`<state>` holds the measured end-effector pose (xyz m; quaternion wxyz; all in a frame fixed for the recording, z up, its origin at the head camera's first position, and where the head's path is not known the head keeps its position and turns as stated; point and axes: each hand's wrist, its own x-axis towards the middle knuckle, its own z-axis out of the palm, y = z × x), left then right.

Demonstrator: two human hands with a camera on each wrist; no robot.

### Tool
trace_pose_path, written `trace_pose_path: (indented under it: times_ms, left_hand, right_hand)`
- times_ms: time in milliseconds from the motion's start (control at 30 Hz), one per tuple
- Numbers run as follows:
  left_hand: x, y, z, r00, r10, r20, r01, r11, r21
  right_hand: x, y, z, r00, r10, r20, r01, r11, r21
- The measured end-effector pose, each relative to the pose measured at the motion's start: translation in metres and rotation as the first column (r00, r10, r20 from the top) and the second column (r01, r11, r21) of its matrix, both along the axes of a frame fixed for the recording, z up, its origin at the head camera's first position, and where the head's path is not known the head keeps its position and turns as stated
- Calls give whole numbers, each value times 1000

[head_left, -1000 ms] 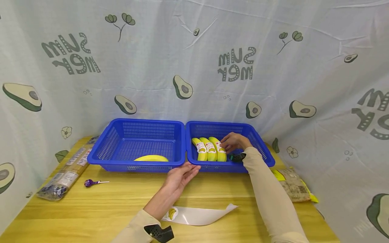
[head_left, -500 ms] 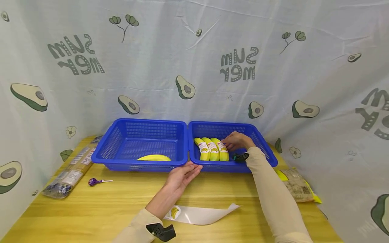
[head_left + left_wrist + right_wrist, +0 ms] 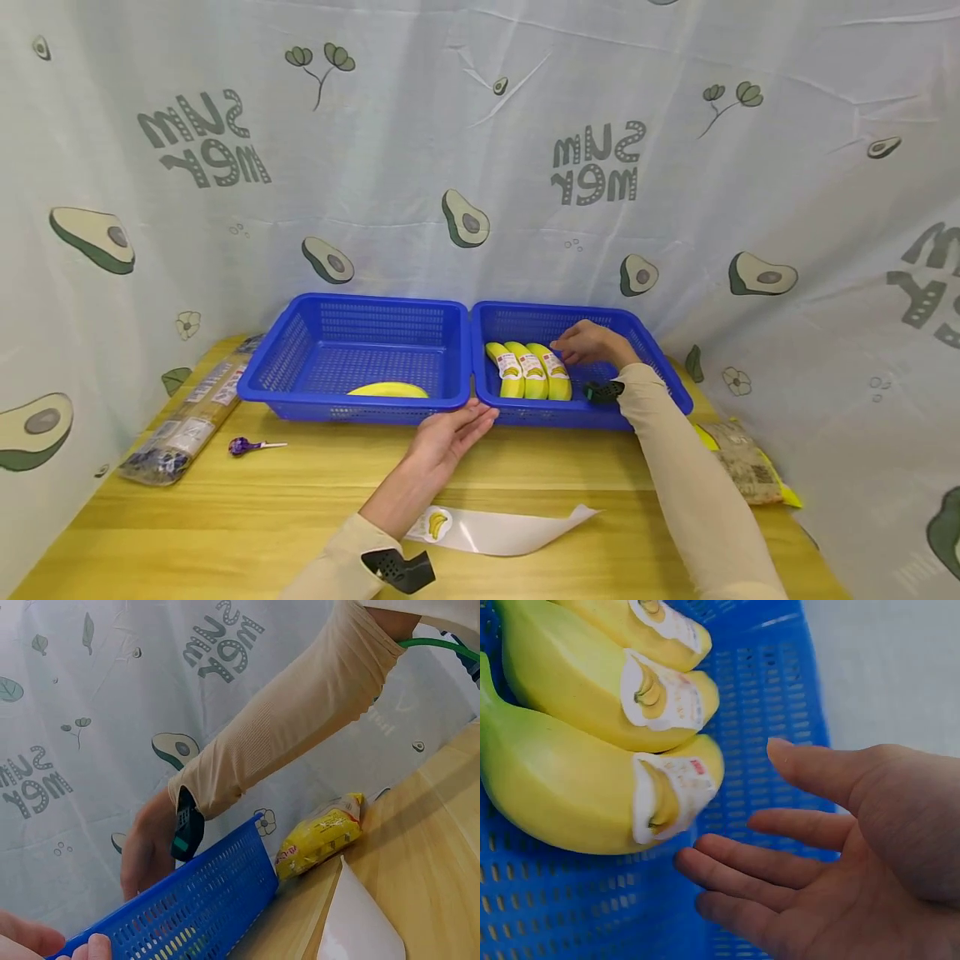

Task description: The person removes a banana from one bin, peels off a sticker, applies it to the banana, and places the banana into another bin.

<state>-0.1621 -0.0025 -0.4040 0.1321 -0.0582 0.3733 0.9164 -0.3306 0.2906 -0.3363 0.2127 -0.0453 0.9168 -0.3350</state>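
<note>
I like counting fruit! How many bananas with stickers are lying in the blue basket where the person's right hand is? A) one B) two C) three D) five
C: three stickered bananas lie side by side in the right blue basket, next to the right hand, whose fingers are open beside them in the wrist view.
</note>
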Motion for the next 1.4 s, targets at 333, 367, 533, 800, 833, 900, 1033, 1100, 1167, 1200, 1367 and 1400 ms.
trace_pose_path:
  times_ms: [333, 367, 533, 800, 833, 900, 1033, 1100, 1167, 1200, 1367, 1400]
  left_hand:
    - [3, -18, -4, 1000, 5, -10, -6, 998, -59]
    - [4, -19, -5, 1000, 3, -18, -4, 998, -58]
    - [6, -26, -8, 999, 1, -35, -4, 997, -76]
    - [12, -41, -4, 998, 32, -46, -39, 990, -136]
    - [12, -43, -4, 998, 42, -48, -48, 989, -139]
    - [12, -47, -4, 998, 49, -48, -55, 988, -146]
    - [12, -55, -4, 997, 63, -48, -70, 984, -163]
    - [13, -60, -5, 996, 72, -46, -78, 983, -166]
    - [14, -64, -4, 995, 86, -40, -91, 982, -166]
    - [14, -67, -4, 995, 94, -41, -99, 982, -163]
    - [17, -79, -4, 992, 116, -51, -123, 981, -148]
    - [17, -81, -4, 991, 121, -49, -127, 981, -145]
  right_hand:
    - [4, -27, 34, 965, 229, -130, -211, 968, 139]
    - [6, -30, 37, 957, 255, -140, -236, 962, 138]
    - [13, -49, 51, 916, 336, -220, -309, 940, 146]
    - [20, -74, 63, 860, 359, -363, -350, 932, 93]
    - [20, -76, 63, 854, 361, -375, -355, 931, 88]
    - [21, -82, 63, 847, 359, -393, -360, 930, 75]
    - [25, -97, 64, 842, 364, -398, -372, 926, 59]
    - [26, -108, 63, 835, 380, -398, -394, 918, 48]
    - [26, -118, 62, 821, 407, -400, -427, 903, 41]
    - [27, -124, 62, 815, 421, -398, -446, 894, 33]
    - [27, -151, 60, 762, 523, -381, -559, 829, 20]
    - [26, -157, 59, 751, 543, -375, -580, 814, 18]
